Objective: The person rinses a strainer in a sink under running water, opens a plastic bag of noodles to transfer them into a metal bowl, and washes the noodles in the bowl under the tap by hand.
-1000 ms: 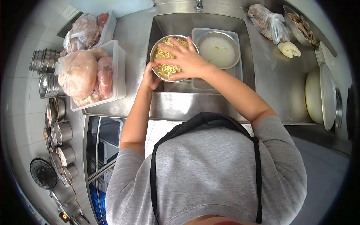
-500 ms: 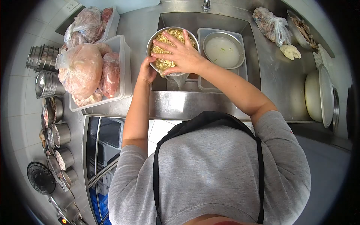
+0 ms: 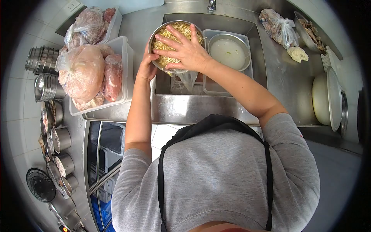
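A round metal bowl (image 3: 155, 29) full of bean sprouts (image 3: 164, 41) is tilted over the left part of the steel sink (image 3: 170, 88). My left hand (image 3: 147, 66) grips the bowl's left rim, its fingers partly hidden beneath it. Spread across the top of the sprouts lies my right hand (image 3: 189, 54), fingers apart. Water (image 3: 188, 79) pours off the bowl's near edge into the sink. Right beside it, a second metal bowl (image 3: 230, 52) of cloudy water stands in a clear plastic tub (image 3: 247, 77).
Plastic bins (image 3: 124, 69) of bagged meat (image 3: 81, 71) stand on the left counter. A faucet (image 3: 211, 5) is behind the sink. On the right are a plastic bag (image 3: 276, 25), a pale lump (image 3: 297, 54), a bowl of brown pieces (image 3: 309, 31) and large basins (image 3: 326, 98).
The sprout bowl has risen nearer the camera and tipped toward me, with both hands on it. Water now runs from its near edge, where none showed a second ago.
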Demonstrator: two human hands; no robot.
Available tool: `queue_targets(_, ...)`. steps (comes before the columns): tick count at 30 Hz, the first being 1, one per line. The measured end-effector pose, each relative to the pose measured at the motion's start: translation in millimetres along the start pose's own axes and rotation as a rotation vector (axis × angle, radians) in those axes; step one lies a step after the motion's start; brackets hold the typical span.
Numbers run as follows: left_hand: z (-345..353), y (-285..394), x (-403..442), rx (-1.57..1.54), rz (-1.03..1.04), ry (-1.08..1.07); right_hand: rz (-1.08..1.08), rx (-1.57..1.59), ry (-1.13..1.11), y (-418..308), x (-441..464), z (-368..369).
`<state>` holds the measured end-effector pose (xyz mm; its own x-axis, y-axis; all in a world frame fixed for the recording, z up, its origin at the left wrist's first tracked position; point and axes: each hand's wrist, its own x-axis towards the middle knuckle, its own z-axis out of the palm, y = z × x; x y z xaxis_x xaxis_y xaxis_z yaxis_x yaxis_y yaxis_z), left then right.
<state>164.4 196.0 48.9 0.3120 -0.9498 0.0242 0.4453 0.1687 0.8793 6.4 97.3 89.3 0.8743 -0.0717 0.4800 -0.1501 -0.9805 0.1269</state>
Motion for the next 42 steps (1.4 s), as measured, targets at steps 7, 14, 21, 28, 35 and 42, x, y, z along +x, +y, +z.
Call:
queue_targets(7,-4,13,6,0.044,0.056,-0.040,-0.002,-0.028,0.067,0,9,-5)
queue_targets(14,6,33,7,0.116,0.148,-0.081,-0.018,-0.044,0.141,4,14,-6)
queue_targets(21,17,54,8,0.239,0.268,-0.131,-0.006,-0.063,0.194,5,20,-9)
queue_targets(28,27,72,5,0.307,0.305,-0.137,-0.021,-0.126,0.258,7,26,-14)
queue_targets(35,41,90,-2,0.369,0.376,-0.146,-0.037,-0.137,0.315,6,31,-19)
queue_targets(42,51,105,-10,0.421,0.465,-0.142,-0.032,-0.187,0.424,5,39,-24)
